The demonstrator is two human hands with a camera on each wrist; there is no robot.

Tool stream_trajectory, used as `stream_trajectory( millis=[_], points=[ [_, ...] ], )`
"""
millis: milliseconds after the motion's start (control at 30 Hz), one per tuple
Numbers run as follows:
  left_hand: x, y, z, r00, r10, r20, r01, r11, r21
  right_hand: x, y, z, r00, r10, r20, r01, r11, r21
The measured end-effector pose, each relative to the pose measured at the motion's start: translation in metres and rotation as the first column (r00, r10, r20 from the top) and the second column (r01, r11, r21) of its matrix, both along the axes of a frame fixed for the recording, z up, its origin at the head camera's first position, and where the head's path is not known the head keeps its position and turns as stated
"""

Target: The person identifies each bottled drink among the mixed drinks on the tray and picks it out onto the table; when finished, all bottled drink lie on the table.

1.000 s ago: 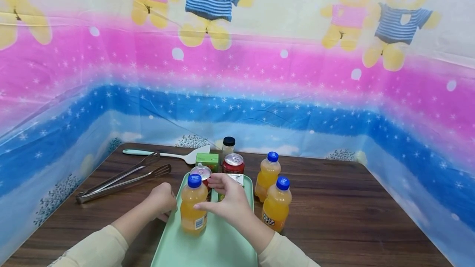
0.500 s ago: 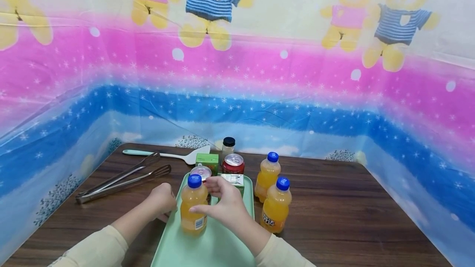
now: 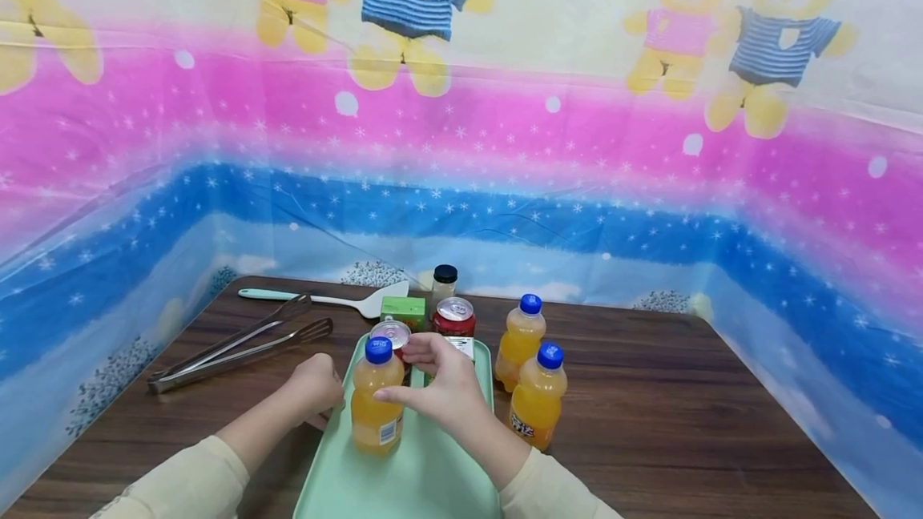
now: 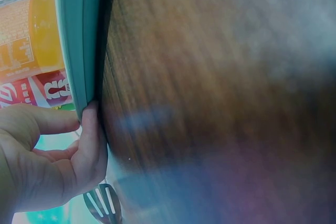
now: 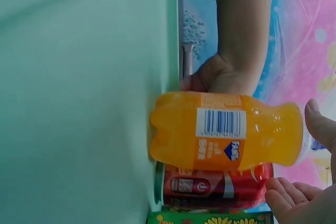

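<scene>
My left hand (image 3: 315,387) pinches the left rim of a pale green tray (image 3: 418,479); the left wrist view shows thumb and fingers on either side of that rim (image 4: 81,40). Upright on the tray stands an orange soda bottle (image 3: 373,407) with a blue cap. My right hand (image 3: 447,383) is beside it, thumb and fingers spread apart. In the right wrist view its thumb (image 5: 320,124) is near the bottle's neck and the fingers are by a red can (image 5: 215,187); contact is hard to tell. A green carton (image 5: 210,217) is beside the can.
Two more orange soda bottles (image 3: 522,335) (image 3: 537,403) stand right of the tray. Behind it are another red can (image 3: 454,319), a green box (image 3: 404,311) and a black-lidded jar (image 3: 444,285). Metal tongs (image 3: 238,351) and a white spatula (image 3: 368,304) lie at the left.
My right hand has shifted slightly left and back again beside the bottle. The left hand, the tray and the bottles have stayed in place.
</scene>
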State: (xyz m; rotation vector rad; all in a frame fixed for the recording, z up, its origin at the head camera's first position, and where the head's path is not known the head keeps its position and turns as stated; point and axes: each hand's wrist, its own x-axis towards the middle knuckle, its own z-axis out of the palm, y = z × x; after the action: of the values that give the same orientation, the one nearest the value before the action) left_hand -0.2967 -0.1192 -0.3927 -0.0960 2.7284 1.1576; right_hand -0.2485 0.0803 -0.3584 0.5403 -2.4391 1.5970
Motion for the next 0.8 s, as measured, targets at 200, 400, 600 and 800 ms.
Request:
stream_trajectory(
  millis=[200, 400, 600, 800],
  points=[
    [-0.001, 0.000, 0.000, 1.000, -0.006, -0.009, 0.006, 1.000, 0.000, 0.002, -0.007, -0.002, 0.999, 0.015, 0.042, -0.015, 1.000, 0.003],
    [0.000, 0.000, 0.001, 1.000, 0.001, -0.013, -0.001, 1.000, -0.010, 0.004, -0.013, 0.000, 0.998, 0.021, 0.054, -0.022, 1.000, 0.018],
    [0.002, 0.000, 0.000, 1.000, 0.002, -0.010, -0.002, 1.000, 0.000, 0.003, -0.014, -0.003, 0.997, 0.011, 0.078, -0.012, 1.000, 0.018],
    [0.000, 0.000, 0.000, 1.000, 0.009, 0.000, -0.009, 1.000, 0.002, 0.002, -0.015, -0.004, 0.997, 0.009, 0.075, -0.008, 1.000, -0.015]
  ],
)
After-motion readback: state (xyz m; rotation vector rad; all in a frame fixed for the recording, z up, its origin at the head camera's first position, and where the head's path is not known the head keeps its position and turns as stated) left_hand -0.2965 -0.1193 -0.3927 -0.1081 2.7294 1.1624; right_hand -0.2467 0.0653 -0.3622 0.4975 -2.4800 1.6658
